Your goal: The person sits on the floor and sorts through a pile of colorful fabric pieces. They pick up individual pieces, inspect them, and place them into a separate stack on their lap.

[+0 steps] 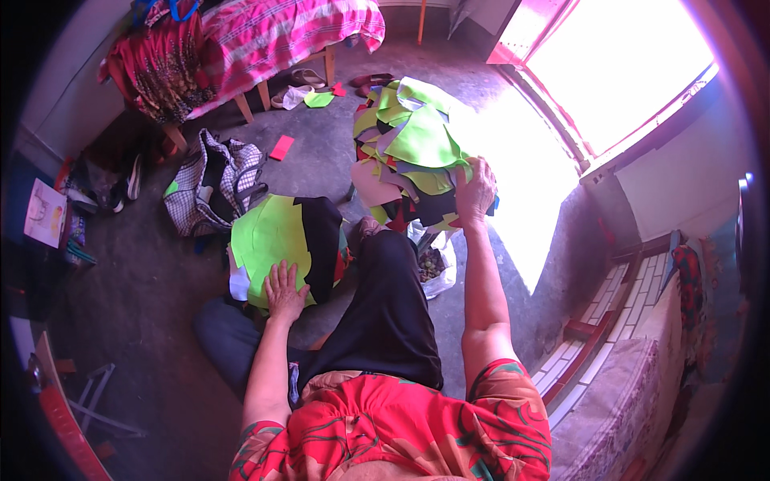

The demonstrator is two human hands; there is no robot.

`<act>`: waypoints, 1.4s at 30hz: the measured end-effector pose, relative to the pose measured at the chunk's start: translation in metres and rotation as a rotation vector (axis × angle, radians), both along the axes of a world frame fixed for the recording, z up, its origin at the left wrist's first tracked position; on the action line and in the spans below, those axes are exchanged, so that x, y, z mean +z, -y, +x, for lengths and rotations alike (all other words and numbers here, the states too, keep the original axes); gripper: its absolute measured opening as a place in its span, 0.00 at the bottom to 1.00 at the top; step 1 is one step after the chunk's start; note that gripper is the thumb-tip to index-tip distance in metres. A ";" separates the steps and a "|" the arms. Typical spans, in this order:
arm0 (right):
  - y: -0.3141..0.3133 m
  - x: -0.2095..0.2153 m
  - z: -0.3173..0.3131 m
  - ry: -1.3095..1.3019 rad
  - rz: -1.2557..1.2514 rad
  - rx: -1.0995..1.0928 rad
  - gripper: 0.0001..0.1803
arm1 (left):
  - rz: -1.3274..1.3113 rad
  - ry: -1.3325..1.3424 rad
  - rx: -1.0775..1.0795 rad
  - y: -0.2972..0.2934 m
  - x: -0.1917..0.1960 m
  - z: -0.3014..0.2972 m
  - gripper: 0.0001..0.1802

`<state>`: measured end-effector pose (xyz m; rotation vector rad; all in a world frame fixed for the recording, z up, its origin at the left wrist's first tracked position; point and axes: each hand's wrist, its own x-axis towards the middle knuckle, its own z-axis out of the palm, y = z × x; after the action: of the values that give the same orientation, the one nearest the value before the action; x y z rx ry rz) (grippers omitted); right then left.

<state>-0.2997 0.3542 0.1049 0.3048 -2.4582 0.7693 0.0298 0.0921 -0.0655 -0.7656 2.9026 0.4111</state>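
My left hand (286,293) lies with fingers spread on a yellow-green fabric piece (269,236), its palm near the lower edge. That piece rests over black cloth (322,240) on a stack in front of my left leg. Farther right, a tall heap of fabric scraps (381,184) in green, black, pink and red stands beyond my right knee. My right hand (476,192) is at the heap's right side, its fingers closed on the corner of a bright green fabric piece (429,138) that lies on top. Part of that grip is hidden by the back of the hand.
A checked bag (210,184) stands open at the left. A white plastic bag (439,276) with small dark items sits below the heap. A red scrap (281,147) and shoes (290,98) lie on the floor near a cloth-covered bed (281,32). Sunlight enters through a doorway (618,64).
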 end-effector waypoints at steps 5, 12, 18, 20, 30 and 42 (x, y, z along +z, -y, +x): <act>0.006 0.002 -0.012 -0.032 -0.062 0.012 0.19 | 0.005 0.004 0.003 0.000 0.001 0.000 0.37; 0.011 0.003 -0.022 0.002 0.080 -0.035 0.11 | 0.018 0.004 0.007 0.001 0.003 0.001 0.37; 0.010 0.004 -0.013 -0.153 -0.145 0.035 0.09 | 0.034 0.009 0.008 0.001 0.002 -0.001 0.37; 0.018 0.012 0.004 -0.205 -0.244 0.083 0.10 | 0.002 0.011 0.015 0.001 -0.002 0.001 0.38; 0.095 -0.002 0.111 0.378 -0.900 0.604 0.12 | -0.007 -0.061 -0.015 0.002 -0.004 0.001 0.37; 0.140 -0.047 0.140 1.375 -1.282 0.916 0.10 | 0.113 -0.234 0.024 0.013 -0.002 0.002 0.33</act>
<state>-0.1600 0.2139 0.0582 0.4315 -1.8660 3.5510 0.0320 0.0789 -0.0678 -0.7842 3.0519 0.7061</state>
